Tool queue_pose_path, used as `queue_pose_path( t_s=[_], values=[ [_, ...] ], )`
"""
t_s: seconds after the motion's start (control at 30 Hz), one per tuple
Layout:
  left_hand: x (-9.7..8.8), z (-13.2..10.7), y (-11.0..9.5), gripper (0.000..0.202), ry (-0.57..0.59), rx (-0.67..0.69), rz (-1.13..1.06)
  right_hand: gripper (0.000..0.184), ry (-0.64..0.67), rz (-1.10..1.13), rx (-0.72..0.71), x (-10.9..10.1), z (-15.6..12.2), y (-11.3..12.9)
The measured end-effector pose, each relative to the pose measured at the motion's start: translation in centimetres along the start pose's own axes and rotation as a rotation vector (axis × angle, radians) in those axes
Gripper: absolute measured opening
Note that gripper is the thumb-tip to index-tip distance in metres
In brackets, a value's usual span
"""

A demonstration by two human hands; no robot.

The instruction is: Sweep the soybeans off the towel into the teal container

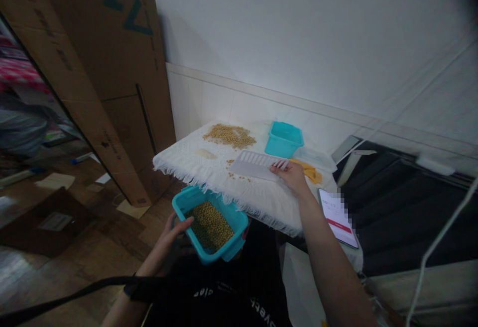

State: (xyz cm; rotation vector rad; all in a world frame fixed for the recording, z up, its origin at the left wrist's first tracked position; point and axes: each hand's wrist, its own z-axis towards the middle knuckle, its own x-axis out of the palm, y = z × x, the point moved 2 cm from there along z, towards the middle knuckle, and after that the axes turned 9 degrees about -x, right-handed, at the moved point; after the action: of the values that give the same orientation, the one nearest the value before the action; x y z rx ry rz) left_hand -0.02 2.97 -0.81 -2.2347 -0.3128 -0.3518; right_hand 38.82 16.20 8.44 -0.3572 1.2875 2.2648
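Observation:
My left hand (174,235) grips the side of a teal plastic bin (180,206), thumb over the rim, just below the table's fringed front edge. Inside the bin lies a layer of soybeans (212,225). Over the table, my right hand (293,175) is closed on the right end of a flat white slotted plastic piece (254,164); its exact kind is unclear. A few loose beans (241,177) lie beside that piece. Farther back, a spread pile of soybeans (229,135) rests on the white cloth (182,160).
A second teal bin (284,143) stands at the back of the table, near a yellow-orange cloth (308,171). At the right edge lies a phone (338,217) with its screen lit. A tall cardboard box (130,103) stands left of the table, against the wall.

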Motion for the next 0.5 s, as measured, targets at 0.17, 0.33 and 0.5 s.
queue_pose_path(
  t_s=[0.17,0.33,0.5],
  values=[
    [0.30,-0.35,-0.13,0.107,0.000,0.002,-0.017,0.049,0.048,0.047,0.008,0.11,0.31,-0.23],
    [0.59,-0.74,-0.25,0.103,0.011,0.010,-0.027,0.046,0.014,0.098,0.018,0.29,0.20,-0.50],
    [0.66,-0.83,-0.22,0.098,0.006,0.014,-0.025,0.046,-0.005,0.142,0.035,0.17,0.10,-0.34]
  ],
)
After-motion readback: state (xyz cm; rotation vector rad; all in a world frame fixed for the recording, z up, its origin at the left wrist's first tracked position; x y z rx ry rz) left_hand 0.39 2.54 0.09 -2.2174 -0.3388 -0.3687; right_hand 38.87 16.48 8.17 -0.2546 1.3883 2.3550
